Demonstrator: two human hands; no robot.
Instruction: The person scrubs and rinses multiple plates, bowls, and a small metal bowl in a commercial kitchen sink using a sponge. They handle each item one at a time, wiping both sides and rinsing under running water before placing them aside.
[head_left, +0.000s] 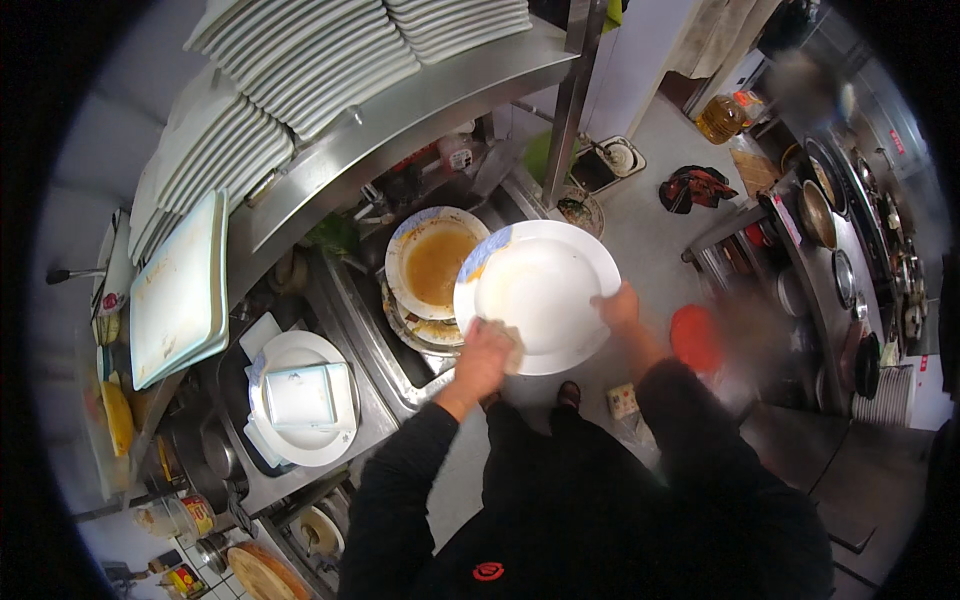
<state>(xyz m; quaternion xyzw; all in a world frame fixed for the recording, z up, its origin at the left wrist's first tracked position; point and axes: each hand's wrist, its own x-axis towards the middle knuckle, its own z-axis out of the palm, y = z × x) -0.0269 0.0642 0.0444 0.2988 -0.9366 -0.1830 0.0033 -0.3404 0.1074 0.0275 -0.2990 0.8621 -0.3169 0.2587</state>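
Observation:
A large white plate (547, 300) with a blue patterned patch on its rim is held up in front of me, tilted. My right hand (622, 311) grips its right rim. In my left hand (480, 360) is a beige cloth or scrubbing pad (514, 345), pressed against the plate's lower left edge. Behind the plate, in the steel sink basin (367, 319), a soiled deep plate (437, 259) holds brown liquid and rests on other dirty dishes. In the left basin lies a white oval plate (319, 446) bearing small square dishes (300, 397).
A steel shelf (420, 97) above the sink carries tall stacks of white plates (307, 60), with square trays (176, 292) leaning at its end. To the right stand a steel counter with pans (817, 214) and a red round object (694, 337). An oil jug (720, 120) sits farther off.

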